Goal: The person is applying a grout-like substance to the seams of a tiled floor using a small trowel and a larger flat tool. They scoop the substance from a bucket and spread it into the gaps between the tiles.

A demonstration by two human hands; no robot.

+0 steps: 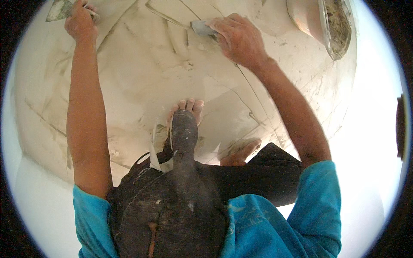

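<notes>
At the far left, my left hand [82, 23] is closed around the handle of a putty knife [59, 10] with a flat, greyish blade, stained with material. My right hand [241, 41] reaches to the far middle and grips a small grey flat-edged piece [201, 28], which looks like a scraper; the fingers cover part of it. Its free end is at the pale, smeared floor [142, 73], beside dark lines and ridges. Whitish residue coats the fingers of the right hand.
A pale bucket [303, 17] with a crusted grey inside lies tilted at the far right. My bare feet, one [189, 107] in front and the other [241, 154] to the right, rest on the floor. White walls [370, 129] rise at the sides.
</notes>
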